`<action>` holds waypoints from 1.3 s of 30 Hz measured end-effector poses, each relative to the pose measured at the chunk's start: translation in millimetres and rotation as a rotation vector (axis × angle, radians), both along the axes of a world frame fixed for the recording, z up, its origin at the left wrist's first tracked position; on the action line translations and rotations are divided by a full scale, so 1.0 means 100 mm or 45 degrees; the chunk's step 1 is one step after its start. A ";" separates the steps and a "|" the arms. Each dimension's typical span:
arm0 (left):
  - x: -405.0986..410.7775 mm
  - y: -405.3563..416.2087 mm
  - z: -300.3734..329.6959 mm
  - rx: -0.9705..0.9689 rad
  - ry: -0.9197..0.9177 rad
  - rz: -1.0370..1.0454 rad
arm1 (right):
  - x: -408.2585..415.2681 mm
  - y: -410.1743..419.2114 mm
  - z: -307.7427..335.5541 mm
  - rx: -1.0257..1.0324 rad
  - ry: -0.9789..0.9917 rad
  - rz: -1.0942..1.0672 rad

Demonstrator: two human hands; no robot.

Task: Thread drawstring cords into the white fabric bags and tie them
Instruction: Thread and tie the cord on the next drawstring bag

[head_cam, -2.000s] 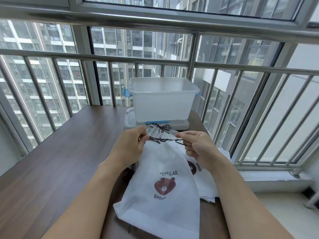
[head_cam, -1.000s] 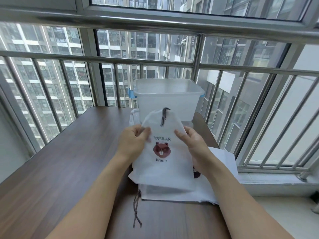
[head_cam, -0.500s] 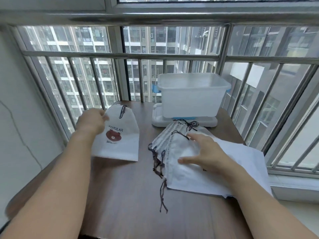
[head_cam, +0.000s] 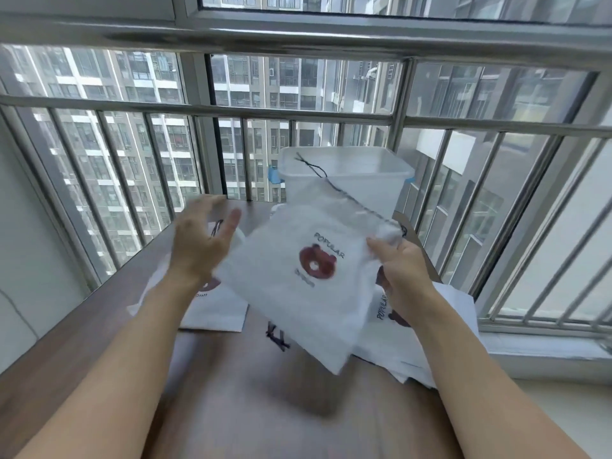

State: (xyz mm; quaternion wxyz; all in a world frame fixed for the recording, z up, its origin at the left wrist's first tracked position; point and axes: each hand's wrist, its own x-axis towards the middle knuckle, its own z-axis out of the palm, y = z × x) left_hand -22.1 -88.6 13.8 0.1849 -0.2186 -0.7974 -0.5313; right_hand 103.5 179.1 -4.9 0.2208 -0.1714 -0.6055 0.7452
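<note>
Your right hand (head_cam: 395, 270) pinches a white bag (head_cam: 298, 279) by its gathered top corner and holds it tilted in the air above the table (head_cam: 82, 342), bear print toward you. A dark cord (head_cam: 334, 185) runs along the bag's top edge and its loose end sticks up in front of the plastic bin (head_cam: 351, 173). Your left hand (head_cam: 198, 243) is spread wide and holds nothing; it hovers just beside the bag's left edge, blurred. Under it a second bag (head_cam: 215, 313) lies flat on the table, with a cord at its top. To the right, beneath your right forearm, sits a stack (head_cam: 414, 342) of more bags, with cord ends (head_cam: 278, 339) trailing from its near left edge. The step in hand looks like the start of 1 more bag: it is picked up but not yet steadied with 2 hands. Whether its cord is threaded all the way through or already knotted cannot be told, because the top is blurred. Next, you likely need the left hand to catch the free corner, level the bag, then find both cord ends for the tie.
</note>
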 end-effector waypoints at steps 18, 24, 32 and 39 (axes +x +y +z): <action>0.37 0.78 -0.24 0.440 -1.039 -0.679 | 0.25 0.36 -0.10 0.337 -0.277 0.606; 0.35 0.81 -0.38 0.298 -0.687 -0.484 | 0.17 0.33 -0.08 -0.003 -0.200 0.331; 0.24 0.85 -0.37 0.637 -0.928 -0.363 | 0.10 0.37 -0.10 -0.326 -0.133 0.101; 0.18 0.78 -0.29 1.411 -1.177 -0.482 | 0.13 0.47 -0.13 -0.875 0.192 -0.026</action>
